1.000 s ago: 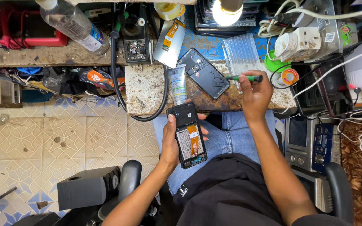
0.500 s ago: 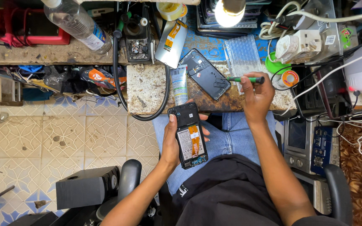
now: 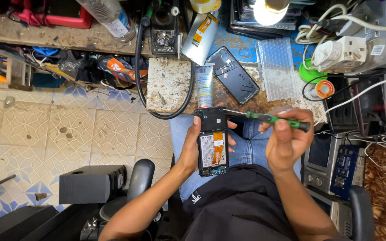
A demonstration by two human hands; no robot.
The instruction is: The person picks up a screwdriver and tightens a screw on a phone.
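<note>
Head view: fingers (image 3: 291,117) around green screwdriver (image 3: 273,119)

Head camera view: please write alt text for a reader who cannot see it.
A left hand holds an opened phone over the lap, while the right hand points a green screwdriver at its top edge. A phone back cover lies on the cluttered workbench.

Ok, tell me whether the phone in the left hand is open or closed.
Open: the phone shows its bare battery and orange ribbon cable, with no back cover on it.

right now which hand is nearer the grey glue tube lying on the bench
Left. The left hand holds the opened phone just below the grey glue tube; the right hand sits farther right, gripping the green screwdriver.
</note>
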